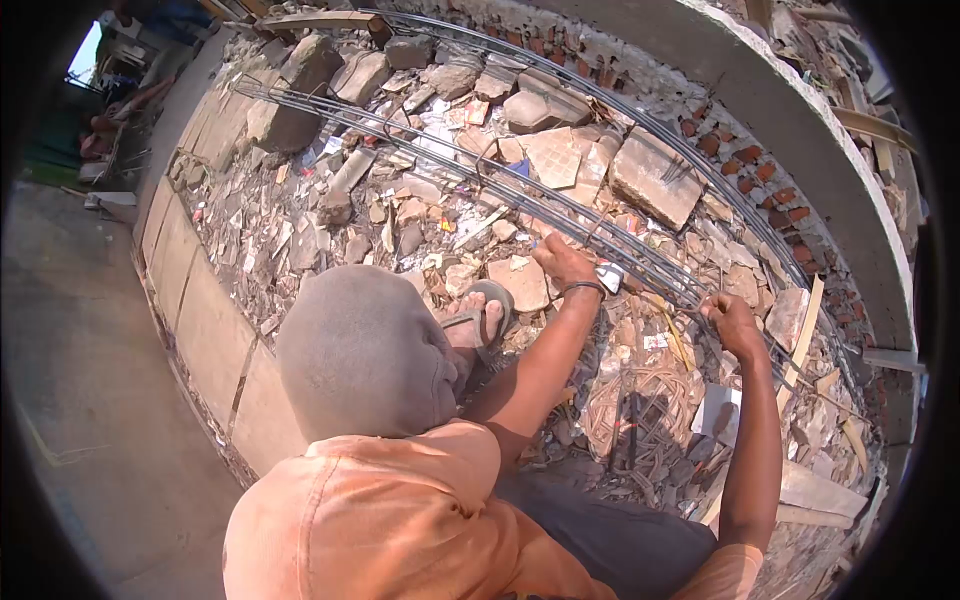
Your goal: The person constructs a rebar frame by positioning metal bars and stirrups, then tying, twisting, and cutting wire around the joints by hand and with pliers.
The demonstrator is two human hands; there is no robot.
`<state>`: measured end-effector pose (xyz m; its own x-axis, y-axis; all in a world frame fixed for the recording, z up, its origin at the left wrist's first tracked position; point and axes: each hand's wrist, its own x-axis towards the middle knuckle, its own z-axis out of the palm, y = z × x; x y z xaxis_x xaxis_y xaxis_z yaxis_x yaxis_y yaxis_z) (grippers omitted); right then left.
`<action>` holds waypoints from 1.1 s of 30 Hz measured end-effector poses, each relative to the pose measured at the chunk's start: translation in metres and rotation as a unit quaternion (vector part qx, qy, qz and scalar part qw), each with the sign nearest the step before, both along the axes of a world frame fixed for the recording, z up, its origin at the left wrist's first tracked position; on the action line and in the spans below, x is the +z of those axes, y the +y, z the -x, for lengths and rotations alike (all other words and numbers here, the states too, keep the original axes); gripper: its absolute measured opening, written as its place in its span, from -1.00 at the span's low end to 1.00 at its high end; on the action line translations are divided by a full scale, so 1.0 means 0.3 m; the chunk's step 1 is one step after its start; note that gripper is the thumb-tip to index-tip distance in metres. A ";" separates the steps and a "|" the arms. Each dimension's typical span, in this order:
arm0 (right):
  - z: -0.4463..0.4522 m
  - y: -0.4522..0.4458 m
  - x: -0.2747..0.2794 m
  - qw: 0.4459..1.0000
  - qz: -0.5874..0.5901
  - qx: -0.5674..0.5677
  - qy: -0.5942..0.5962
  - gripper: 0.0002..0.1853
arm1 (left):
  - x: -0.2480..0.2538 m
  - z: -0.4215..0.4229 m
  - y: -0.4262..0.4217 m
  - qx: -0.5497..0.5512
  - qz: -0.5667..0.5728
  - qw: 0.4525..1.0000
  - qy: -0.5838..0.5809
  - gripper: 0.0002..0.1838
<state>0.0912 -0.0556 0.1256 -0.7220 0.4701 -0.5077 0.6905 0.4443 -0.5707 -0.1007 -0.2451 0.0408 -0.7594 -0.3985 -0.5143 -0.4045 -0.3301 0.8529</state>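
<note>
A long bundle of thin steel rebar (470, 180), with small cross ties on it, runs slantwise over the rubble. My left hand (566, 262), with a dark band at the wrist, has its fingers curled at the bundle's near side. Farther right, my right hand (732, 325) is closed, its fingertips pinched at the rebar; any small piece between them is too small to make out. A small white object (609, 275) shows beside my left wrist. Below my hands lies a coil of thin, light brown strands (640, 410).
My bent knee (365, 350) and sandalled foot (490, 315) are on the left. Broken concrete blocks (655, 178) and brick pieces cover the ground. More long bars (640, 110) lie along a low wall (810, 120). Paving (100, 380) borders the rubble; people (130, 40) are far back.
</note>
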 end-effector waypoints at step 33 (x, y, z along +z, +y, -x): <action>-0.017 0.010 -0.027 0.994 -0.091 0.058 -0.017 -0.79 | -0.126 0.487 -0.157 -0.035 -0.215 0.976 0.010 -0.69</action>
<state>0.0963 -0.0528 0.1174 -0.7605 0.4703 -0.4476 0.6461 0.6162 -0.4504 -0.2467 -0.2921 0.0032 -0.7887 -0.0956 -0.6074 -0.4238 -0.6311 0.6496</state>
